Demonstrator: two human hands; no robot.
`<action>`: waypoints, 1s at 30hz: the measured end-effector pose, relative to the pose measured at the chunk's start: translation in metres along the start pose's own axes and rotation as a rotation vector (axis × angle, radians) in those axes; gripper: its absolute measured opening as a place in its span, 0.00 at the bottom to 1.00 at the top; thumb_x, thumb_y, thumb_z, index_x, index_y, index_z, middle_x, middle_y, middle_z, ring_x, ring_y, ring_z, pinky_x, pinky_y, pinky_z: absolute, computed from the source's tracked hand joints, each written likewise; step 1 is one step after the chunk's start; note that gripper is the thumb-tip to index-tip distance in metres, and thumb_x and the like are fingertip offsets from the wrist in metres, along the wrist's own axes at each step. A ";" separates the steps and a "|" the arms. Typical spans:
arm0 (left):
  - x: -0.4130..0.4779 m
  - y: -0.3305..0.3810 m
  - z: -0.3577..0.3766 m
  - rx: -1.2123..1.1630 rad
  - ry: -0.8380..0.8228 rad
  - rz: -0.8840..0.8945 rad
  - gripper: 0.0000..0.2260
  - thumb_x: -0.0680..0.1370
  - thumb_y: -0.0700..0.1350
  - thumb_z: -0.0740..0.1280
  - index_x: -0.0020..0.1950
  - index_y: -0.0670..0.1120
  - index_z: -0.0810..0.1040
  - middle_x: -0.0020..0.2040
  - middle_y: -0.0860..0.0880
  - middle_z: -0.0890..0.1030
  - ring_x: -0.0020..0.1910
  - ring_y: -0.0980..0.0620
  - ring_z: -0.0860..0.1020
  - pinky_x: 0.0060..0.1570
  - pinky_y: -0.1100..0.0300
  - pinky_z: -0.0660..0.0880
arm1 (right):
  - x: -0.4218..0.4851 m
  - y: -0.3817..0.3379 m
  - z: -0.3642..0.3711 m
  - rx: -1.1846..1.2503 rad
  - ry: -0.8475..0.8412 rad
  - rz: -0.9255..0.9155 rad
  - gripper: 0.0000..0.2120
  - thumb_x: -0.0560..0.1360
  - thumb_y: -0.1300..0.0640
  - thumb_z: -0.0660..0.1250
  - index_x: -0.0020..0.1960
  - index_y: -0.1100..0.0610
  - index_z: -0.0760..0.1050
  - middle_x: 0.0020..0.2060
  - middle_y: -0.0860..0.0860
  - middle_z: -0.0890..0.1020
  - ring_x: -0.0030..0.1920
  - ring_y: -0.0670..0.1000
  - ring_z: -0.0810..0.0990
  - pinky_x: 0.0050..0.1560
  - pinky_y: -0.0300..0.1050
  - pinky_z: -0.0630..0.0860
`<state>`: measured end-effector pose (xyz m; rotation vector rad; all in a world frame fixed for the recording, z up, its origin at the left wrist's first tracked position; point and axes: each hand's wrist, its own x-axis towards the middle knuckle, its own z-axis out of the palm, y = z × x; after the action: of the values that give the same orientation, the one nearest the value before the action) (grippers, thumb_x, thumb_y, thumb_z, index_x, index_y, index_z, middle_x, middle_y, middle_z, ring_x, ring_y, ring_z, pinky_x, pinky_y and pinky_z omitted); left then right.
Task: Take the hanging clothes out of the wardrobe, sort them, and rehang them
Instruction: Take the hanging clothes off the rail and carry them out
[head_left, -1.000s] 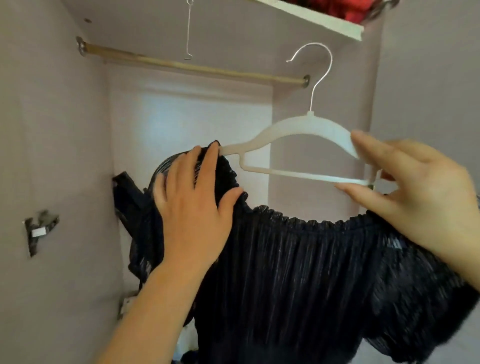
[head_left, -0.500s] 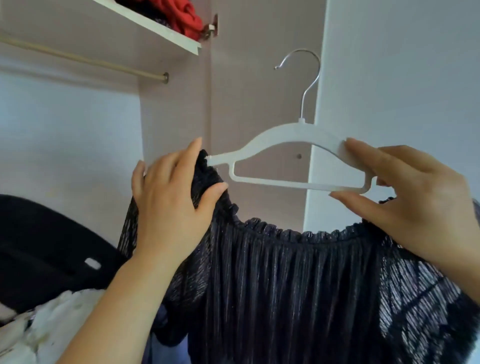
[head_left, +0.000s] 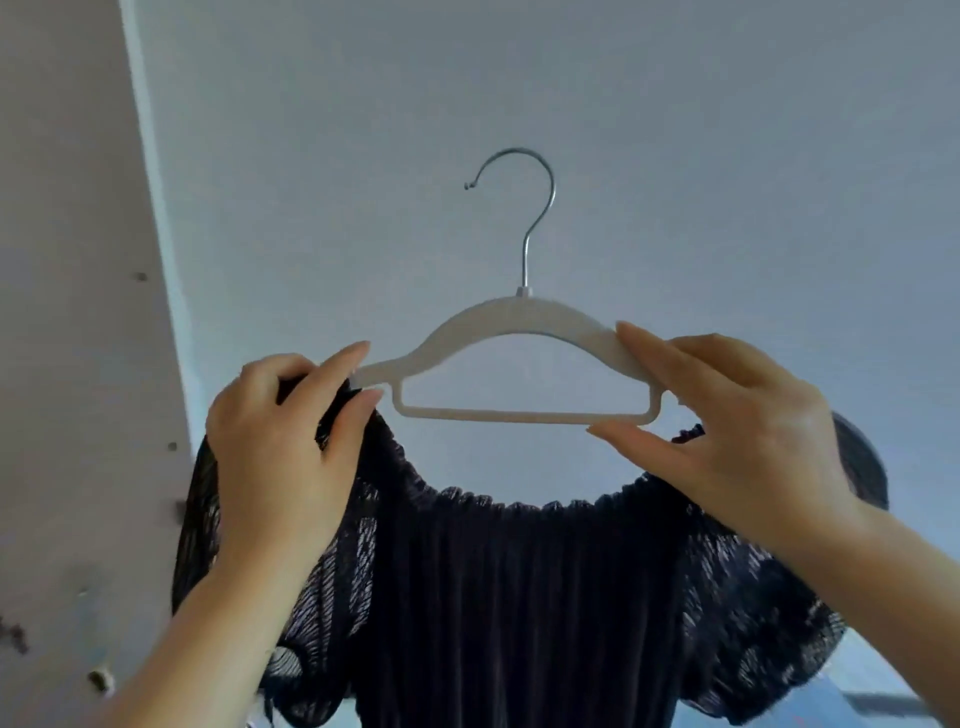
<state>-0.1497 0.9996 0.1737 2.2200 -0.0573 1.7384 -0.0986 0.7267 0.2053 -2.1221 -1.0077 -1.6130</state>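
- The wall (head_left: 675, 130) fills most of the view, with a pale wardrobe panel (head_left: 78, 312) running down the 9 o'clock side; no rail and no other clothes are visible, so how many pieces are left to sort cannot be told.
- The dark pleated dress (head_left: 519, 597) hangs from centre down to 6 o'clock, clear of the wardrobe and held up in front of the wall. Its gathered neckline sags below the hanger's bottom bar, so it looks only partly seated.
- The left hand (head_left: 280, 457), at about 8 o'clock from the hanger, is clenched on the dress's shoulder fabric, thumb and forefinger pinching it at the hanger's left tip.
- The right hand (head_left: 737, 431), at about 4 o'clock, grips the hanger's right arm between fingers above and thumb below the bar, with the other shoulder of the dress beneath the palm.
- The white hanger (head_left: 514, 358) sits at centre, its metal hook (head_left: 530, 208) pointing to 12 o'clock and caught on nothing.
- Judged from this, removal of this piece is done; settling it on the hanger and rehanging remain.
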 end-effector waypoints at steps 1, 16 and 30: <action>-0.003 0.016 0.013 -0.050 -0.008 0.007 0.17 0.76 0.51 0.62 0.59 0.45 0.80 0.44 0.43 0.75 0.45 0.49 0.70 0.47 0.40 0.73 | -0.009 0.011 -0.016 -0.042 -0.011 0.021 0.26 0.70 0.40 0.65 0.59 0.56 0.79 0.42 0.51 0.82 0.42 0.46 0.73 0.32 0.41 0.76; -0.060 0.244 0.116 -0.796 -0.273 0.201 0.18 0.79 0.56 0.61 0.61 0.47 0.79 0.45 0.40 0.76 0.45 0.40 0.75 0.47 0.36 0.71 | -0.127 0.027 -0.259 -0.718 -0.138 0.409 0.25 0.67 0.38 0.66 0.60 0.47 0.73 0.41 0.46 0.80 0.38 0.47 0.79 0.32 0.44 0.79; -0.147 0.491 0.057 -1.342 -0.263 0.328 0.14 0.76 0.50 0.64 0.55 0.44 0.82 0.42 0.41 0.76 0.39 0.41 0.75 0.42 0.39 0.73 | -0.204 -0.058 -0.473 -1.237 -0.176 0.590 0.25 0.67 0.37 0.66 0.60 0.46 0.71 0.41 0.49 0.82 0.40 0.47 0.77 0.36 0.40 0.77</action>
<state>-0.2452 0.4943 0.1316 1.3611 -1.2713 0.9210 -0.5062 0.4099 0.1623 -2.8278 0.8524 -1.9005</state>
